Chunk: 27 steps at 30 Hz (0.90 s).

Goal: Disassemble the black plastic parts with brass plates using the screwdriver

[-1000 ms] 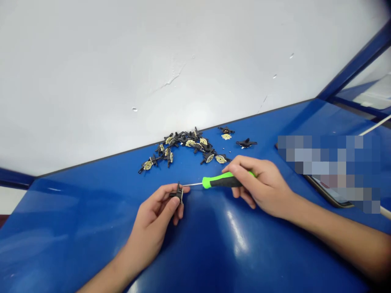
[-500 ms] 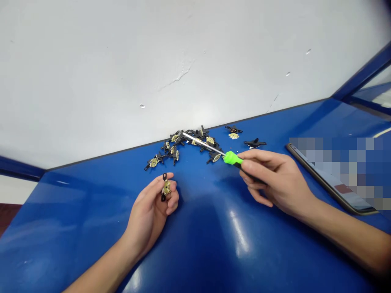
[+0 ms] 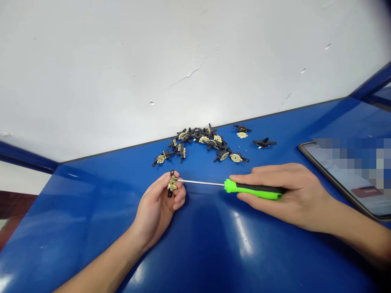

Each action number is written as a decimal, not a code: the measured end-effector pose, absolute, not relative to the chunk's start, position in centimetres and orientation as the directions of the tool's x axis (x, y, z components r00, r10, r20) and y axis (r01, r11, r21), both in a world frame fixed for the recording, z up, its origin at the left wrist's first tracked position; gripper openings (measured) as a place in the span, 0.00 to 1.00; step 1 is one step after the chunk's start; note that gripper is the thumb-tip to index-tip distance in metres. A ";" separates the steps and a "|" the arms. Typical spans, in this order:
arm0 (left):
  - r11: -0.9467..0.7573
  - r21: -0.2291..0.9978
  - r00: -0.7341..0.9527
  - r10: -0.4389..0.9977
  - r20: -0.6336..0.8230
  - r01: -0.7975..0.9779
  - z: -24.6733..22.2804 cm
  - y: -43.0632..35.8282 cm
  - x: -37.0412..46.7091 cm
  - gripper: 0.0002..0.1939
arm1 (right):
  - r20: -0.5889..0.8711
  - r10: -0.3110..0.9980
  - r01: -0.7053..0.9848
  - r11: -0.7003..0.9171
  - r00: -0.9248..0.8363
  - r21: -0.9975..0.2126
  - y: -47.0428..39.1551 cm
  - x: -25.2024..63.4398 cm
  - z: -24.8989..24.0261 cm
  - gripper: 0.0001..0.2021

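Observation:
Between thumb and fingers, my left hand (image 3: 160,203) holds a small black part with a brass-coloured plate (image 3: 172,184), its black tabs pointing up and down. My right hand (image 3: 290,195) is closed on a green and black screwdriver (image 3: 253,190). The thin metal shaft points left, and its tip is at the brass-coloured plate. Behind both hands, several similar black and brass parts (image 3: 203,139) lie in a loose pile on the blue table (image 3: 201,252).
A phone (image 3: 345,179) lies at the right, beyond my right hand. Near the back edge are a black part (image 3: 264,143) and a loose brass-coloured plate (image 3: 242,135). A whitish wall (image 3: 122,73) rises behind the table.
The screwdriver has swung down from above the pile, and its tip has come to the part in my left hand. The whole view has shifted slightly.

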<state>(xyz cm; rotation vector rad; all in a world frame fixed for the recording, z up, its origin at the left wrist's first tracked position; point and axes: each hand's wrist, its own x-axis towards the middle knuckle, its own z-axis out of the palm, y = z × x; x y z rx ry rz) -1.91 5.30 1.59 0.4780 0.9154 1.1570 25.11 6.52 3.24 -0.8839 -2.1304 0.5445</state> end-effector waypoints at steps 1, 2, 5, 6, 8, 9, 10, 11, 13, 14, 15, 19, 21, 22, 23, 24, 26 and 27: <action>0.362 0.738 0.113 0.924 -0.366 -0.570 1.6 5.3 -1.9 0.10 | 0.480 0.732 0.411 0.674 -0.484 -0.613 6.5 25.1 3.2 0.16; 0.365 0.735 0.116 0.923 -0.367 -0.572 1.6 5.3 -1.9 0.10 | 0.478 0.731 0.413 0.675 -0.486 -0.612 6.6 25.1 3.1 0.16; 0.366 0.731 0.129 0.924 -0.361 -0.576 1.6 5.3 -1.9 0.10 | 0.481 0.736 0.431 0.672 -0.477 -0.602 6.6 25.1 3.0 0.16; 0.366 0.732 0.131 0.924 -0.359 -0.575 1.6 5.3 -1.9 0.10 | 0.480 0.737 0.436 0.672 -0.476 -0.599 6.6 25.2 3.0 0.16; 0.365 0.736 0.131 0.925 -0.357 -0.571 1.7 5.3 -1.9 0.10 | 0.477 0.736 0.440 0.673 -0.481 -0.595 6.5 25.2 3.0 0.16; 0.366 0.738 0.131 0.925 -0.358 -0.567 1.7 5.3 -1.9 0.10 | 0.476 0.735 0.441 0.674 -0.483 -0.592 6.5 25.1 3.0 0.16; 0.367 0.740 0.133 0.924 -0.357 -0.564 1.7 5.3 -1.9 0.10 | 0.474 0.736 0.443 0.673 -0.483 -0.592 6.5 25.1 3.0 0.16; 0.366 0.743 0.135 0.926 -0.353 -0.561 1.7 5.2 -1.9 0.10 | 0.471 0.739 0.448 0.670 -0.482 -0.593 6.5 25.1 3.0 0.16; 0.360 0.752 0.144 0.930 -0.340 -0.553 1.7 5.2 -1.9 0.09 | 0.465 0.748 0.458 0.660 -0.474 -0.596 6.6 25.0 2.9 0.16; 0.356 0.758 0.146 0.932 -0.332 -0.546 1.7 5.1 -1.9 0.09 | 0.459 0.754 0.465 0.653 -0.470 -0.598 6.5 24.9 2.8 0.16; 0.349 0.766 0.146 0.935 -0.324 -0.540 1.6 5.1 -1.9 0.09 | 0.453 0.759 0.472 0.648 -0.468 -0.598 6.5 24.9 2.8 0.15; 0.318 0.812 0.130 0.947 -0.293 -0.489 1.4 5.0 -1.8 0.06 | 0.436 0.773 0.484 0.631 -0.461 -0.606 6.3 25.0 2.8 0.13; 0.294 0.840 0.109 0.955 -0.275 -0.456 1.2 5.0 -1.8 0.04 | 0.369 0.818 0.493 0.564 -0.440 -0.662 6.3 25.1 3.1 0.12; 0.280 0.853 0.098 0.959 -0.265 -0.441 1.1 4.9 -1.8 0.04 | 0.291 0.854 0.500 0.495 -0.432 -0.710 6.2 25.1 3.4 0.11; 0.267 0.864 0.088 0.963 -0.254 -0.427 0.9 4.8 -1.8 0.04 | 0.178 0.886 0.505 0.398 -0.429 -0.766 6.3 25.2 3.6 0.09; 0.254 0.874 0.080 0.967 -0.243 -0.414 0.8 4.7 -1.8 0.04 | 0.043 0.904 0.503 0.275 -0.425 -0.819 6.3 25.2 3.9 0.12; 0.234 0.889 0.070 0.972 -0.225 -0.393 0.5 4.6 -1.9 0.05 | -0.218 0.881 0.468 0.004 -0.419 -0.884 6.5 25.3 4.1 0.23; 0.225 0.895 0.067 0.974 -0.216 -0.385 0.4 4.5 -1.9 0.05 | -0.305 0.856 0.439 -0.104 -0.417 -0.892 6.6 25.3 4.2 0.27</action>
